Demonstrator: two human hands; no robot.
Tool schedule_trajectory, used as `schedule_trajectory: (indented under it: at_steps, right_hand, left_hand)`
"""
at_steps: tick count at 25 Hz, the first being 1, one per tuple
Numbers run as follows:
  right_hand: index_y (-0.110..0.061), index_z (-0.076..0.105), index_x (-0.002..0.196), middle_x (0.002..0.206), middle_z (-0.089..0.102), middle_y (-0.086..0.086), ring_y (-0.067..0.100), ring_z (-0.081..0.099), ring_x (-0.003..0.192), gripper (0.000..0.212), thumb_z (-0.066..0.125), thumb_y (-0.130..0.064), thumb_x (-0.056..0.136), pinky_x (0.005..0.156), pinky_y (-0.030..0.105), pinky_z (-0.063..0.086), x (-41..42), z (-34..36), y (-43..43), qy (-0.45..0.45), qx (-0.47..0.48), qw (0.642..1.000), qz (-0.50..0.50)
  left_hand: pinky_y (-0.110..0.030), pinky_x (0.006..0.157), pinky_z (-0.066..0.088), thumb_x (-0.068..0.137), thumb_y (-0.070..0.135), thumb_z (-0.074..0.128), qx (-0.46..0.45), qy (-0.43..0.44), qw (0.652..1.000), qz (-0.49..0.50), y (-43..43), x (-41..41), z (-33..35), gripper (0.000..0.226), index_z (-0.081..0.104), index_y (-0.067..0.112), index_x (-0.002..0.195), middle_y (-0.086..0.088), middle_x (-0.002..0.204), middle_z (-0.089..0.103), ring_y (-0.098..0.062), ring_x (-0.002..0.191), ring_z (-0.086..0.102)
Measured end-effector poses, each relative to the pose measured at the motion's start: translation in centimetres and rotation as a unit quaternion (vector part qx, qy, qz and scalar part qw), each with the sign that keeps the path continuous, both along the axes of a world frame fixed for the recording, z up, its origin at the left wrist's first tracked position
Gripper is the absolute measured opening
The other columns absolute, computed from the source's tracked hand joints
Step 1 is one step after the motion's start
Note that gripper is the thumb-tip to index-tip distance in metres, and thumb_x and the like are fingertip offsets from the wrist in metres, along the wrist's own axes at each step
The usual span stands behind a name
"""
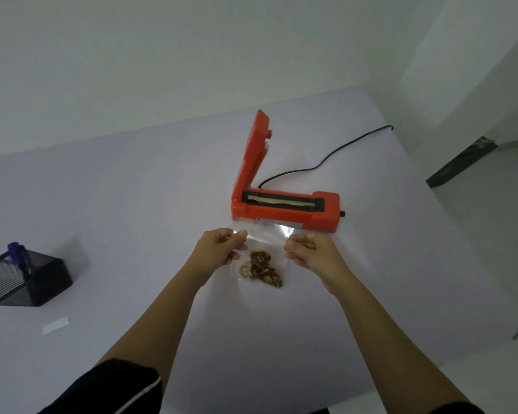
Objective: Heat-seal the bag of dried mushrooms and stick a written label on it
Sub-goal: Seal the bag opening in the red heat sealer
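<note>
Though near sealer (284, 215), bag edge (263, 231) outside it

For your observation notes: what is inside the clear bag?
Brown dried mushroom pieces lie heaped at the bottom end of the bag; its upper part looks empty. Any pieces under the heap are hidden.

A person in a black short-sleeved top, forearms bare.

The left sleeve (108, 386) is black and loose and ends near the elbow. A thin white line (141, 393) runs across it close to the hem. Of the right sleeve (458, 409) only a dark sliver shows at the bottom edge of the view, too little to tell any trim. Below the sleeves both arms are uncovered down to the left hand (222, 246) and the right hand (311, 253).
</note>
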State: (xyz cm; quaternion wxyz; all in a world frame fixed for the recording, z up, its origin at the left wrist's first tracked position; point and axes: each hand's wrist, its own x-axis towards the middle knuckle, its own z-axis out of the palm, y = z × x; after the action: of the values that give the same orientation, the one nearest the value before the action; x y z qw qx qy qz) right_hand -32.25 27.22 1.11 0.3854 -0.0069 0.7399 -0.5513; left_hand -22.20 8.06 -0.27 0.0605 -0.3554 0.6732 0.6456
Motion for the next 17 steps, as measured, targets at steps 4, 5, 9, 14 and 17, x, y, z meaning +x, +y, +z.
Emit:
schedule_trajectory:
  at_steps: [4,5,9,14,17]
  right_hand:
    - [-0.014,0.057,0.105,0.090,0.069,0.003,0.010,0.069,0.078,0.023,0.067,-0.017,0.084,0.068,0.017,0.052,-1.6,-0.3,0.5,0.016,-0.006,1.000,-0.023]
    - [-0.015,0.052,0.107,0.089,0.069,0.002,0.010,0.069,0.076,0.028,0.068,-0.017,0.084,0.069,0.018,0.052,-1.9,-0.3,0.5,0.023,-0.009,0.999,-0.036]
    - [-0.017,0.038,0.091,0.081,0.068,0.000,0.007,0.068,0.070,0.030,0.067,-0.014,0.084,0.071,0.021,0.052,-2.1,-0.6,0.1,0.048,-0.026,0.991,-0.121]
    - [-0.016,0.035,0.087,0.085,0.070,0.011,0.024,0.067,0.075,0.035,0.069,-0.019,0.082,0.070,0.030,0.053,-2.5,-1.4,-0.6,0.109,0.012,0.971,-0.213]
    - [-0.014,0.037,0.089,0.083,0.071,0.010,0.022,0.068,0.071,0.037,0.072,-0.019,0.079,0.069,0.033,0.055,-2.6,-1.5,-1.0,0.128,0.029,0.963,-0.237]
  left_hand:
    - [-0.017,0.068,0.052,0.089,0.024,0.060,0.067,0.024,0.997,0.015,0.8,-0.7,-0.6,0.020,0.070,0.007,0.095,-0.004,0.083,0.072,-0.009,0.069,0.063]
    - [-0.016,0.066,0.052,0.089,0.022,0.060,0.064,0.032,0.997,0.031,1.1,-0.9,-0.6,0.019,0.070,0.007,0.093,-0.004,0.080,0.071,-0.008,0.067,0.063]
    - [-0.017,0.062,0.052,0.090,0.024,0.059,0.020,0.039,0.996,0.078,2.3,-2.3,-0.5,0.022,0.068,0.004,0.094,-0.005,0.082,0.071,-0.009,0.062,0.062]
    - [-0.021,0.062,0.053,0.091,0.026,0.058,0.026,0.027,0.993,0.115,3.7,-3.9,-0.5,0.027,0.065,0.000,0.094,-0.010,0.084,0.071,-0.012,0.066,0.066]
    - [-0.019,0.058,0.052,0.089,0.027,0.061,0.012,0.022,0.991,0.130,3.8,-4.3,-0.5,0.024,0.067,0.003,0.086,-0.010,0.077,0.071,-0.009,0.060,0.065]
